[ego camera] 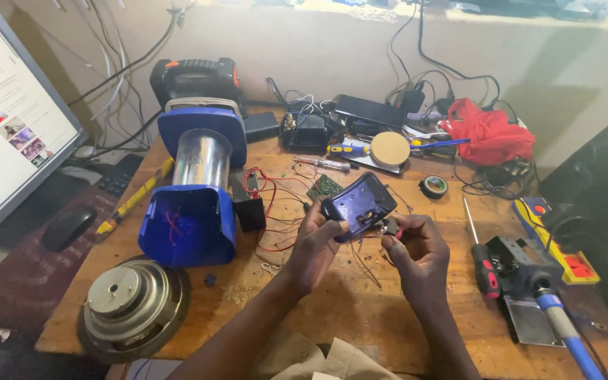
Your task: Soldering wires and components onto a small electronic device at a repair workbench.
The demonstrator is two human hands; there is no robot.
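Lying on the wooden desk (360, 309) at far left: a bare speaker driver (131, 306), then a blue lantern (195, 186) on its side, long axis running away from the viewer. Gripping a dark blue plastic casing (358, 204) above desk centre, left hand (316, 243) closed on its lower end, long axis tilting up and rightward, hollow side facing the viewer with wiring inside. Pinching a small part (391, 226) just beside the casing's lower edge, right hand (416, 253) closed on it, red-handled screwdriver (481, 257) farther right.

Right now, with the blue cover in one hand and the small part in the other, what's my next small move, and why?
Probably ease the small part in the right hand closer into the open side of the blue plastic cover. The left hand already tilts its inside toward that part, thin wires trail between them, and the two nearly touch. Whether it seats there is too small to tell.
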